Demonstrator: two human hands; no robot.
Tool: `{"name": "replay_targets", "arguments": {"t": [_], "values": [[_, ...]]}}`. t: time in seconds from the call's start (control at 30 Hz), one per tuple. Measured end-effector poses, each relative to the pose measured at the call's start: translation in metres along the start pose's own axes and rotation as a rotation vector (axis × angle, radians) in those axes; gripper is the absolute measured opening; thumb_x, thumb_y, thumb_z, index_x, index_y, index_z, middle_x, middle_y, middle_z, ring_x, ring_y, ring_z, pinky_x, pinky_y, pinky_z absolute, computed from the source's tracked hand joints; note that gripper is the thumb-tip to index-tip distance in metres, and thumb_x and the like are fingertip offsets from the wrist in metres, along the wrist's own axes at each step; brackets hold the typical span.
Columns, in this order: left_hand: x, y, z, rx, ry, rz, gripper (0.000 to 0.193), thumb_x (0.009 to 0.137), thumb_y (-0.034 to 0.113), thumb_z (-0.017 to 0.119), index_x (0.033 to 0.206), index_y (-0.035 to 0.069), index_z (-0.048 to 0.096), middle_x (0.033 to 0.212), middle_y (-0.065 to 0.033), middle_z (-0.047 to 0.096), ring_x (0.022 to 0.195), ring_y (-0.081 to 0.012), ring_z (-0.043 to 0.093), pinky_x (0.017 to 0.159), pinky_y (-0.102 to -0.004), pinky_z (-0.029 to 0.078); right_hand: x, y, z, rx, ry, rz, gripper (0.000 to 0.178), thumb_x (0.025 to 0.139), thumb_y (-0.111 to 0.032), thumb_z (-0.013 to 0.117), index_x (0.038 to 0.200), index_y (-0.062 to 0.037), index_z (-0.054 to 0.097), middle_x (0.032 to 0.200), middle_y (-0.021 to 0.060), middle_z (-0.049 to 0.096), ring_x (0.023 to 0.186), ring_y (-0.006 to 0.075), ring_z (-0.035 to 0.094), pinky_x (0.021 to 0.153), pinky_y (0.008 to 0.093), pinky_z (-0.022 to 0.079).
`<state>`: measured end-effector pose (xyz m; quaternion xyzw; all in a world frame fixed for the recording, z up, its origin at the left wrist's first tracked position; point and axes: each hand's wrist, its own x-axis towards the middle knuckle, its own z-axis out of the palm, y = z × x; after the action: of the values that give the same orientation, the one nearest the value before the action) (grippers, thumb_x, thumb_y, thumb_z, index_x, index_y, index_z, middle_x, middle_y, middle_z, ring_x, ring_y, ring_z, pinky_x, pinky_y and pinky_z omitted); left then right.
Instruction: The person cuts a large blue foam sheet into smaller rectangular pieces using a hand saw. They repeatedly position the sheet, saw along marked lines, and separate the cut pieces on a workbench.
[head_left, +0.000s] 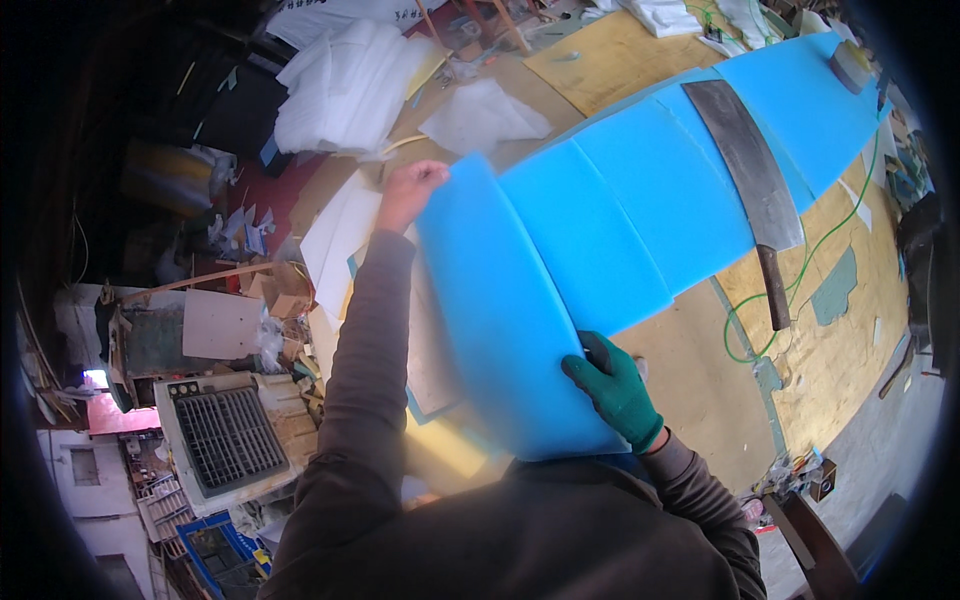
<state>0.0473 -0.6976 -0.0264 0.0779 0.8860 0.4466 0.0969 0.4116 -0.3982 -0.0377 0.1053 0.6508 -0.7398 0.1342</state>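
Observation:
A blue foam sheet [500,310] is held up in front of my body, its near part blurred. My bare left hand [408,192] is closed at its far left corner, fingers pinched along the edge. On my right hand [618,392] is a dark green glove; it grips the sheet's right edge near my body, the thumb side over the blue face. To the right, more blue foam sheets [590,230] lie overlapping in a row across the table. Across them rests a large broad-bladed knife [745,160], its dark handle sticking out past their near edge.
A roll of tape [850,68] sits on the far blue sheets. Thin green cord [815,250] loops over the brown tabletop [690,370] at right. White foam wrap [350,85] is piled at the far left. A boxy machine with a dark grille [228,438] stands at lower left.

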Motion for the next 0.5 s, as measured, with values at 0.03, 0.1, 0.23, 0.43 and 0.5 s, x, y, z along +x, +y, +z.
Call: {"name": "replay_targets", "arguments": {"t": [0.03, 0.1, 0.23, 0.43, 0.5], "values": [[-0.001, 0.002, 0.002, 0.005, 0.017, 0.034, 0.03, 0.102, 0.02, 0.079, 0.123, -0.003, 0.08, 0.111, -0.0067, 0.081, 0.103, -0.0129, 0.074, 0.095, -0.0289, 0.057, 0.0, 0.0, 0.0, 0.005, 0.007, -0.03, 0.039, 0.106, -0.023, 0.071, 0.136, 0.0012, 0.067, 0.086, 0.0025, 0.065, 0.078, 0.0076, 0.056, 0.069, 0.0298, 0.045], [-0.003, 0.006, 0.006, 0.031, 0.064, 0.049, 0.029, 0.102, 0.02, 0.078, 0.121, -0.003, 0.081, 0.108, -0.007, 0.082, 0.101, -0.0129, 0.074, 0.094, -0.0295, 0.058, -0.001, 0.0, -0.001, 0.082, 0.001, -0.04, 0.039, 0.106, -0.023, 0.071, 0.136, 0.0012, 0.068, 0.086, 0.004, 0.067, 0.078, 0.0082, 0.058, 0.069, 0.0303, 0.046], [-0.004, 0.011, 0.01, 0.12, 0.105, 0.037, 0.029, 0.101, 0.02, 0.079, 0.119, -0.002, 0.081, 0.105, -0.0079, 0.083, 0.099, -0.0129, 0.075, 0.092, -0.03, 0.058, -0.002, -0.001, -0.009, -0.008, -0.022, -0.074, 0.04, 0.105, -0.024, 0.071, 0.136, 0.0014, 0.069, 0.088, 0.0067, 0.071, 0.08, 0.0099, 0.06, 0.07, 0.032, 0.048], [0.009, 0.0, 0.01, 0.141, 0.08, 0.032, 0.028, 0.101, 0.019, 0.078, 0.118, -0.003, 0.081, 0.106, -0.0088, 0.083, 0.1, -0.0141, 0.076, 0.092, -0.031, 0.059, -0.005, -0.01, -0.009, 0.069, 0.003, -0.036, 0.04, 0.106, -0.025, 0.07, 0.137, 0.0005, 0.069, 0.088, 0.0064, 0.07, 0.079, 0.01, 0.058, 0.07, 0.0324, 0.047], [0.013, -0.004, 0.013, 0.176, 0.053, 0.046, 0.028, 0.102, 0.017, 0.077, 0.119, -0.004, 0.08, 0.108, -0.0092, 0.082, 0.102, -0.0147, 0.076, 0.093, -0.0312, 0.059, -0.005, -0.014, -0.008, 0.104, 0.001, -0.012, 0.04, 0.107, -0.026, 0.07, 0.137, -0.0001, 0.069, 0.087, 0.0056, 0.069, 0.078, 0.0096, 0.057, 0.069, 0.0319, 0.046]]}}
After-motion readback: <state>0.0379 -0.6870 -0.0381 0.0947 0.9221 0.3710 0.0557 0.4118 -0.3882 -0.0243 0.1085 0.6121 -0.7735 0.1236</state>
